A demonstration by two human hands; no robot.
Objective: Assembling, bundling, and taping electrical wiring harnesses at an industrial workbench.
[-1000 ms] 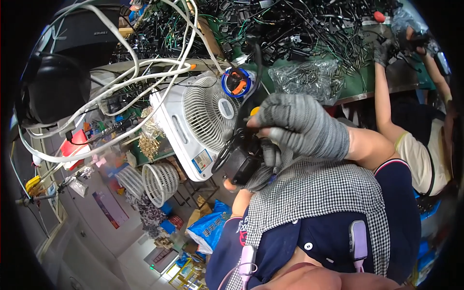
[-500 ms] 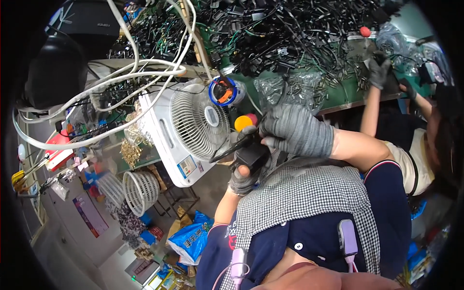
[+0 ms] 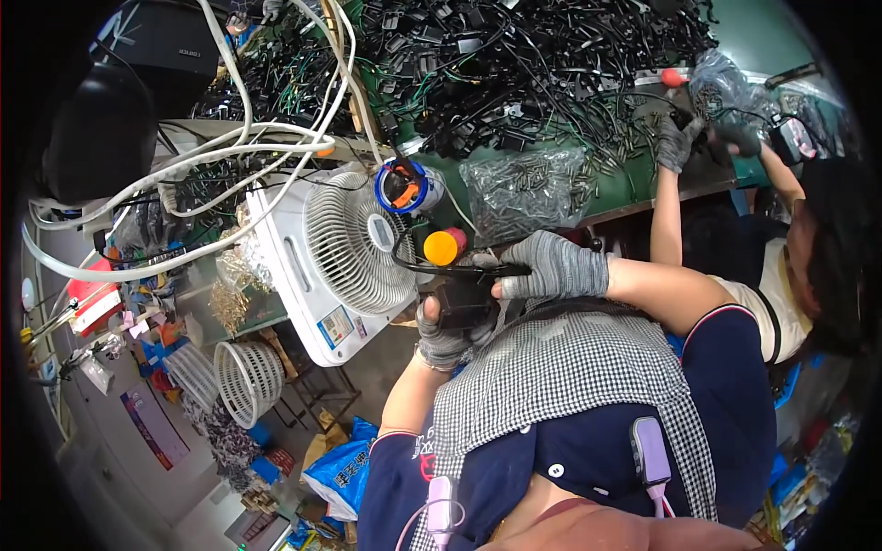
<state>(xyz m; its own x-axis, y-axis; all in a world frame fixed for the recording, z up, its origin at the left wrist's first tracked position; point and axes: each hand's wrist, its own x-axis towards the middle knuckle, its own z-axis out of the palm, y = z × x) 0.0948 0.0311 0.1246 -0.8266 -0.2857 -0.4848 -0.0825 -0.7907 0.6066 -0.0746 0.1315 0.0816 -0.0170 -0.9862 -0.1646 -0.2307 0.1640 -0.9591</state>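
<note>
A crowded workshop fills the head view: a green table (image 3: 634, 188) runs across the top, heaped with a tangle of black cables (image 3: 551, 64) and a clear bag of small metal parts (image 3: 528, 179), while thick white cords (image 3: 184, 165) loop down at the left past a white box fan (image 3: 344, 248) that stands tilted against the table's near edge. Below the fan, on the floor, are white mesh baskets (image 3: 243, 381) and a blue sack (image 3: 335, 473). Close to the body, over a checked apron (image 3: 560, 367), both gloved hands meet on a black handheld tool (image 3: 464, 298). The left hand (image 3: 441, 335) grips it from below, fingers wrapped tightly around its dark body. The right hand (image 3: 551, 266) lies across the top, its grip closed on the tool's upper part, where a thin black wire (image 3: 432, 266) loops out toward the fan. An orange round cap (image 3: 446, 246) sits just above the tool, touching or nearly touching it; which, I cannot tell. A blue ring with an orange core (image 3: 401, 186) hangs just beyond, near the fan's upper corner. At the far right another person's gloved hand (image 3: 678, 142) works at the table edge.
</note>
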